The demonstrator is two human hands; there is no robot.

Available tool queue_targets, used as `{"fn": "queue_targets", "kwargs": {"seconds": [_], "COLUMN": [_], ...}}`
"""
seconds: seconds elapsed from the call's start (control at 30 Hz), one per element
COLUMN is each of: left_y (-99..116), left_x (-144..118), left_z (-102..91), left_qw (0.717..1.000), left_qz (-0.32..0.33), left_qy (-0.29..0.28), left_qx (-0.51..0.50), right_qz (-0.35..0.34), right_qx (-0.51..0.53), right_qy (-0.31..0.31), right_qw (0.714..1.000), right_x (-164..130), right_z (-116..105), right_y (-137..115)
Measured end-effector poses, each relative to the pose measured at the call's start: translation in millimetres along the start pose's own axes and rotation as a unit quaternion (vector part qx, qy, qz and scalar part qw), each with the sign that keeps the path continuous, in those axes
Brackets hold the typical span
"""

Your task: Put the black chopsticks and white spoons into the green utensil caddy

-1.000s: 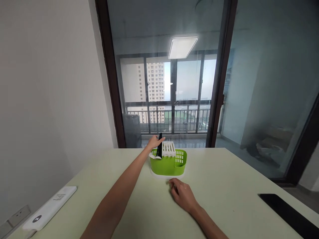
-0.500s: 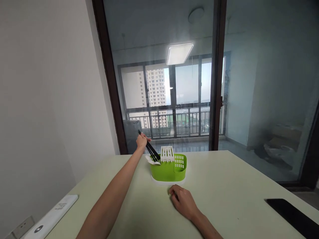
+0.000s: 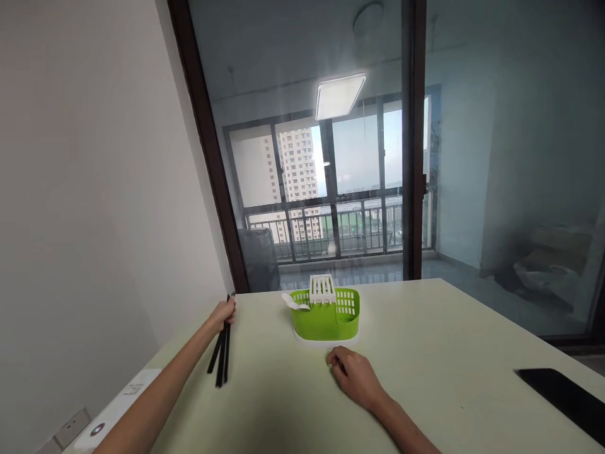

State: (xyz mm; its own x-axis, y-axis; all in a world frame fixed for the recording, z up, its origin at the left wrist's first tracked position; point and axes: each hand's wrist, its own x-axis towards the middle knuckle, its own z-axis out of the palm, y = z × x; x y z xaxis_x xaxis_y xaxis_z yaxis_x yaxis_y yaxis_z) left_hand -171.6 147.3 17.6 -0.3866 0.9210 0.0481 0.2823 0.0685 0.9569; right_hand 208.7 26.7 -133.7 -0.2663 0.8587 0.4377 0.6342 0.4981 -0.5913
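A bundle of several black chopsticks (image 3: 222, 354) is gripped in my left hand (image 3: 223, 311), over the left side of the table. Their lower ends fan apart a little and point toward me. My right hand (image 3: 354, 373) rests on the tabletop with its fingers curled, just in front of the green basket (image 3: 317, 325); whether anything is inside its fingers is hidden. The basket has perforated walls and a white base. White spoons (image 3: 295, 304) lean out over its left rim, and a white slotted rack (image 3: 322, 288) sits across its middle.
A white device (image 3: 130, 394) lies along the left table edge, partly behind my left arm. On the right edge is a flat black object (image 3: 562, 400). The pale table (image 3: 425, 334) ends at a glass door. A wall socket (image 3: 72, 427) is at lower left.
My left hand has carried the black chopsticks out of the basket and leftward, away from it. The spoons stay in the basket. My right hand keeps nearly the same place.
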Motion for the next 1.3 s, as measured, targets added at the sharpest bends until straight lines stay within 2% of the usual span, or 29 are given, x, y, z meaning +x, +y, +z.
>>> {"fn": "queue_targets", "kwargs": {"seconds": [0.1, 0.2, 0.37, 0.57, 0.7, 0.8, 1.07, 1.2, 1.3], "left_y": [-40.4, -65.2, -90.2, -110.0, -115.7, -118.1, -118.1, -103.0, -75.6], "left_x": [-16.3, -24.6, -31.5, -38.4, -37.0, -35.1, -40.5, -40.8, -39.4], "left_z": [-9.5, -14.5, -13.7, -14.2, -18.1, -19.4, -18.2, -19.3, -6.4], "left_qw": [0.988, 0.963, 0.913, 0.860, 0.835, 0.827, 0.840, 0.855, 0.861], "left_qz": [-0.025, 0.003, 0.063, 0.127, 0.162, 0.172, 0.172, 0.185, 0.239], "left_qy": [-0.002, 0.006, 0.018, 0.013, 0.012, 0.015, 0.048, 0.049, 0.041], "left_qx": [0.151, 0.269, 0.402, 0.494, 0.526, 0.534, 0.512, 0.482, 0.446], "right_qz": [0.003, 0.005, 0.015, 0.017, 0.019, 0.022, 0.026, 0.026, 0.025], "right_qx": [0.000, 0.001, 0.001, 0.005, 0.007, 0.008, 0.010, 0.014, 0.018], "right_qy": [-0.004, -0.008, -0.012, -0.011, -0.012, -0.011, -0.015, -0.017, -0.015], "right_qw": [1.000, 1.000, 1.000, 1.000, 1.000, 1.000, 1.000, 0.999, 0.999], "right_x": [-1.0, -2.1, -2.7, -4.2, -4.7, -4.6, -4.8, -4.3, -4.0], "right_z": [-2.3, -4.8, -5.2, -4.7, -4.9, -4.4, -4.6, -4.7, -4.4], "right_y": [-1.2, -2.0, 0.3, 3.0, 3.3, 4.1, 5.2, 4.9, 5.0]}}
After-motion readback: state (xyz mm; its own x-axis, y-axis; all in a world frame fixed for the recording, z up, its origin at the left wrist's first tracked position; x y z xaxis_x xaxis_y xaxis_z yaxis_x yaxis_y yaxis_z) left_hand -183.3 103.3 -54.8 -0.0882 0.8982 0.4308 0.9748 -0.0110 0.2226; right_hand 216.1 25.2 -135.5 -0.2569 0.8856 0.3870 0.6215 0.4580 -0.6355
